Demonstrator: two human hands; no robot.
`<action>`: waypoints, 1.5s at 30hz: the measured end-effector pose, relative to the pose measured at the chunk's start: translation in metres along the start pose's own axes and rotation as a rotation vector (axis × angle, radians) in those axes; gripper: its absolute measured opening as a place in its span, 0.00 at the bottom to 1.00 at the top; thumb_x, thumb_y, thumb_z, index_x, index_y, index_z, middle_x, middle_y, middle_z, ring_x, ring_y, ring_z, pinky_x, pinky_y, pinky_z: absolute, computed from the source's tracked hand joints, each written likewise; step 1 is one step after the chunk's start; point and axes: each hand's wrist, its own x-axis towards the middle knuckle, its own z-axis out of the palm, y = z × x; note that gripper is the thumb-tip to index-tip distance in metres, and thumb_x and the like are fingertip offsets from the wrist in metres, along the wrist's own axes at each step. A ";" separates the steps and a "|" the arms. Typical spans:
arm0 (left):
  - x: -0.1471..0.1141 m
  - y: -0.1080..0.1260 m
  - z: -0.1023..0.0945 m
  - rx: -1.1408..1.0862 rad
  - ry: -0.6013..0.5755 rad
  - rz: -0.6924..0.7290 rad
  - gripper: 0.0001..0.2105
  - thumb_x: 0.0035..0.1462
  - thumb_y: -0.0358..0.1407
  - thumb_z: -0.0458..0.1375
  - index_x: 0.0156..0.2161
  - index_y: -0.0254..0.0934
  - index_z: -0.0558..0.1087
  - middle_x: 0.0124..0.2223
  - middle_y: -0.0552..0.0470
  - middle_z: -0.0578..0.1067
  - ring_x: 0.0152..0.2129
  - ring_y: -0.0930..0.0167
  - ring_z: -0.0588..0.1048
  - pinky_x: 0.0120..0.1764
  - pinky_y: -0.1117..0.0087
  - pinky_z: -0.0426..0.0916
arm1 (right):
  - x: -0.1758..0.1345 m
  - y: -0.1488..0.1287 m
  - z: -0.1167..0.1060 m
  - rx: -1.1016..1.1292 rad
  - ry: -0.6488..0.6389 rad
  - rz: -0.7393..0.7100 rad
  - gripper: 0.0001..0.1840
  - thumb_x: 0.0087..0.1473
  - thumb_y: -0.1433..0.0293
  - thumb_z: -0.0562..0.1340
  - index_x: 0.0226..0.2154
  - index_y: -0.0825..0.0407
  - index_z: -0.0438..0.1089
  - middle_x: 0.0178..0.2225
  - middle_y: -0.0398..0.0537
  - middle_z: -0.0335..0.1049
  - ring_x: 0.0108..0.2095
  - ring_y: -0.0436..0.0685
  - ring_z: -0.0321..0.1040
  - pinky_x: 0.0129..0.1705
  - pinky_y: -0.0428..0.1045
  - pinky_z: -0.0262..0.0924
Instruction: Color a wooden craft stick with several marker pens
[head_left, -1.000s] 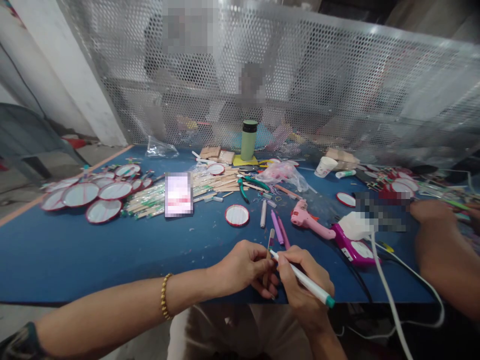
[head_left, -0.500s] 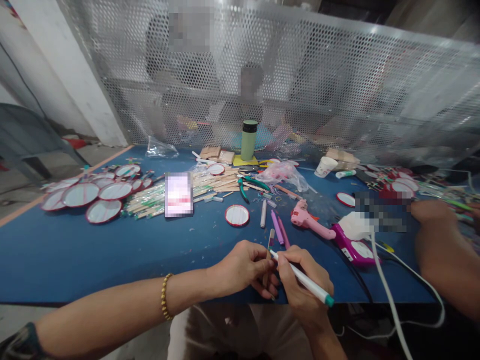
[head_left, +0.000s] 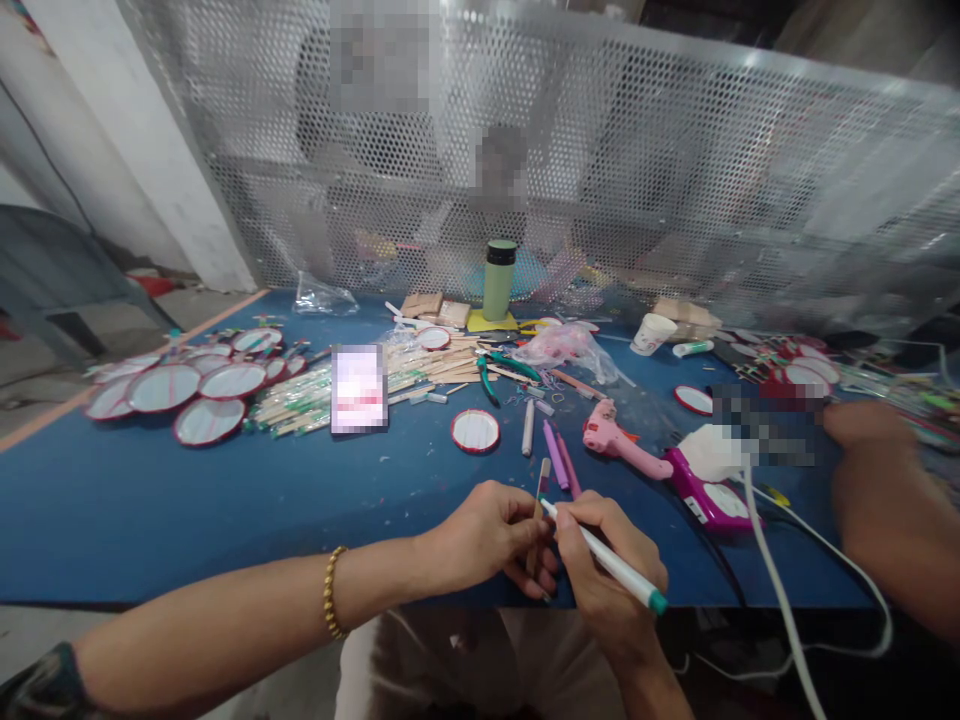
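Observation:
My left hand (head_left: 495, 540) pinches a flat wooden stick (head_left: 543, 476) upright over the table's near edge, with a dark and green patch on its upper part. Between the fingers of my right hand (head_left: 611, 565) is a white marker (head_left: 619, 568) with a green end cap. Its tip meets the stick just above my left fingertips. Beyond my hands lie purple markers (head_left: 556, 455), a grey-white marker (head_left: 528, 428) and a round white disc with a red rim (head_left: 475, 431).
A pink glue gun (head_left: 622, 440) and a purple-and-white device with cables (head_left: 709, 490) lie to the right. A co-worker's arm (head_left: 885, 500) reaches in there. Rimmed discs (head_left: 163, 388), a phone (head_left: 359, 389), green pliers (head_left: 487, 382), a green bottle (head_left: 499, 283) and a paper cup (head_left: 652, 334) stand farther off.
Almost nothing differs. Both hands keep their grip, and the marker tip stays at the stick; the whole view has shifted very slightly.

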 end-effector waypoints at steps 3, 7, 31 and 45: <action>-0.001 0.001 0.000 -0.004 -0.003 0.004 0.26 0.44 0.58 0.65 0.27 0.34 0.68 0.24 0.51 0.74 0.21 0.72 0.75 0.28 0.69 0.73 | -0.002 0.001 0.000 -0.003 0.019 0.007 0.09 0.59 0.72 0.60 0.28 0.51 0.72 0.22 0.41 0.72 0.21 0.48 0.69 0.25 0.42 0.63; -0.001 0.001 0.000 -0.007 -0.003 0.009 0.25 0.44 0.57 0.65 0.27 0.34 0.68 0.25 0.51 0.75 0.22 0.71 0.76 0.29 0.68 0.73 | -0.002 0.001 0.001 -0.006 0.040 0.019 0.09 0.59 0.72 0.60 0.28 0.51 0.72 0.22 0.40 0.72 0.20 0.48 0.68 0.24 0.42 0.62; 0.000 0.000 -0.001 -0.005 -0.017 0.010 0.25 0.45 0.57 0.65 0.28 0.34 0.67 0.25 0.52 0.74 0.20 0.74 0.74 0.27 0.71 0.72 | 0.000 0.001 0.000 -0.016 -0.004 -0.005 0.09 0.60 0.72 0.60 0.28 0.51 0.71 0.22 0.40 0.72 0.21 0.48 0.70 0.25 0.42 0.63; 0.001 0.000 0.000 -0.006 -0.005 0.007 0.25 0.44 0.57 0.66 0.27 0.34 0.67 0.24 0.53 0.74 0.19 0.75 0.74 0.26 0.72 0.72 | -0.001 0.002 0.001 -0.022 0.007 -0.012 0.09 0.60 0.72 0.60 0.29 0.51 0.71 0.22 0.39 0.71 0.21 0.47 0.69 0.25 0.42 0.62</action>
